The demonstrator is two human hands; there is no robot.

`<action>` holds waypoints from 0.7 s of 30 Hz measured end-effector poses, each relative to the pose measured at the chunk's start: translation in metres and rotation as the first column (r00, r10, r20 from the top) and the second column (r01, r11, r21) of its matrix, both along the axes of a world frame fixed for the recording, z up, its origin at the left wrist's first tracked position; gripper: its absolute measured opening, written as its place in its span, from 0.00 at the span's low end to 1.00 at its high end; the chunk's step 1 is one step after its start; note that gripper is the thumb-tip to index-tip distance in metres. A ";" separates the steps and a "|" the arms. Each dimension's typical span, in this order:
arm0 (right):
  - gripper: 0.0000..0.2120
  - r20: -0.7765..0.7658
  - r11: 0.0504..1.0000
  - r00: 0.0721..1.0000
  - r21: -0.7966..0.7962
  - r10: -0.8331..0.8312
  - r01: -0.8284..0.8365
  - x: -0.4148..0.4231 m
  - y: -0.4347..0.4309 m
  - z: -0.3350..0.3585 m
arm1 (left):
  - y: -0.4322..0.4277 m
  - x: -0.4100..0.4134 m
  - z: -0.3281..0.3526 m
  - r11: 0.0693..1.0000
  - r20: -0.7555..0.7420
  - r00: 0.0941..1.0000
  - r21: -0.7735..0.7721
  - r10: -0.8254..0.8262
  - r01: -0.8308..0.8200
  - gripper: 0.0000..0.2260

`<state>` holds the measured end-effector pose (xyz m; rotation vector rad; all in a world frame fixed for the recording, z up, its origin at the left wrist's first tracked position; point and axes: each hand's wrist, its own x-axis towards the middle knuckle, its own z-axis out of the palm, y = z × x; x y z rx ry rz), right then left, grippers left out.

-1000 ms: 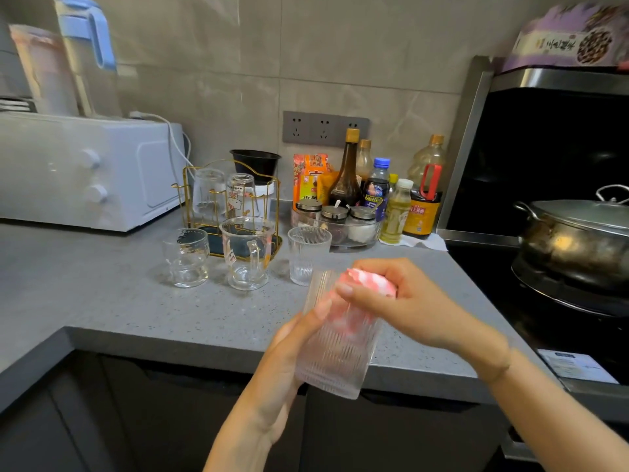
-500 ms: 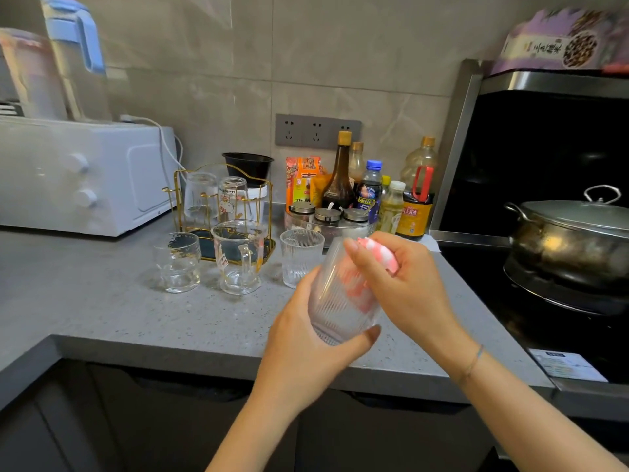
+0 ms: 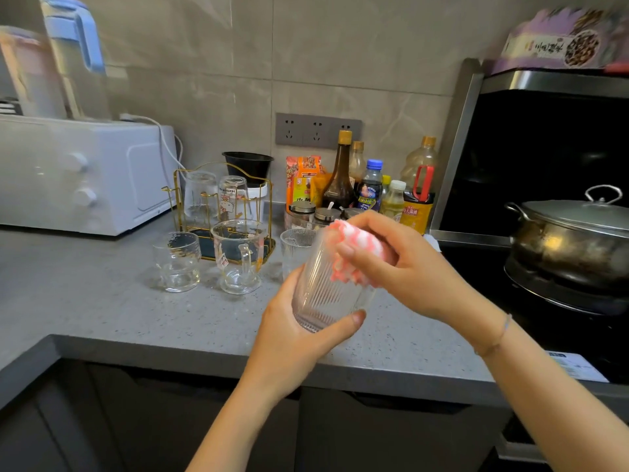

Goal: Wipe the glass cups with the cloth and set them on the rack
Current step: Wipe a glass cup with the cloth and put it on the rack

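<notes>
Item 1: ribbed glass cup (image 3: 326, 294), tilted, held clear above the front edge of the grey worktop (image 3: 102, 301). We gripped it with our left hand (image 3: 292, 338), fingers curled round its lower body and the thumb across its base end.

Item 2: pink-and-white cloth (image 3: 354, 247), bunched at the cup's mouth, part of it pushed inside. Our right hand (image 3: 401, 267) pinched it, fingers bent over the rim.

Item 3: gold wire rack (image 3: 271, 206), at the back of the worktop beside a white oven (image 3: 85, 175). We counted two upturned glasses (image 3: 200, 195) on it.

Item 4: three cups standing upright on the worktop just in front of the rack: a small tumbler (image 3: 177, 262), a handled mug (image 3: 240, 257) and a second ribbed cup (image 3: 296, 247), partly hidden behind the held one.

Item 5: sauce bottles (image 3: 340, 178) against the wall, and a lidded pot (image 3: 571, 240) on the hob at right.
</notes>
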<state>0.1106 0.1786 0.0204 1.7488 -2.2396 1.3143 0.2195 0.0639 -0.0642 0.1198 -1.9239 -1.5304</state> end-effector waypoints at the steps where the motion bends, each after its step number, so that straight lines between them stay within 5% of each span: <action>1: 0.15 -0.006 1.000 1.000 0.008 0.007 -0.007 -0.001 -0.002 -0.001 | -0.001 0.000 0.001 1.000 0.000 1.000 0.013 -0.018 0.018 0.26; 5: 0.18 0.015 0.982 0.999 -0.186 0.034 -0.031 -0.003 -0.007 -0.010 | 0.001 0.006 0.008 0.975 0.028 0.986 0.156 -0.165 0.159 0.27; 7: 0.18 0.068 0.956 0.995 -0.288 0.071 -0.048 -0.003 -0.007 -0.016 | 0.001 0.007 0.007 0.894 0.058 0.951 0.363 -0.302 0.262 0.33; 10: 0.15 0.199 0.898 0.970 -0.439 0.139 -0.039 -0.002 -0.005 -0.022 | 0.003 0.006 0.007 0.465 -0.150 0.754 0.705 -0.640 0.535 0.33; 12: 0.14 0.270 0.874 0.953 -0.486 0.140 0.009 -0.002 -0.005 -0.024 | 0.002 0.004 0.007 0.319 -0.235 0.666 0.735 -0.708 0.599 0.30; 14: 0.13 0.328 0.869 0.937 -0.491 0.122 0.058 -0.004 -0.004 -0.025 | 0.000 -0.001 0.007 0.429 -0.158 0.703 0.692 -0.694 0.580 0.30; 16: 0.13 0.332 0.874 0.940 -0.478 0.085 0.090 -0.007 -0.003 -0.025 | -0.002 -0.004 0.011 0.656 0.001 0.807 0.583 -0.591 0.479 0.31; 19: 0.15 0.233 0.872 0.972 -0.478 0.009 0.106 -0.007 -0.002 -0.024 | 0.001 -0.006 0.025 0.957 0.223 0.933 0.137 -0.282 0.257 0.32; 21: 0.19 0.147 0.863 0.988 -0.490 -0.054 0.120 -0.007 -0.004 -0.025 | 0.005 -0.008 0.031 0.983 0.211 0.976 -0.154 -0.061 0.095 0.32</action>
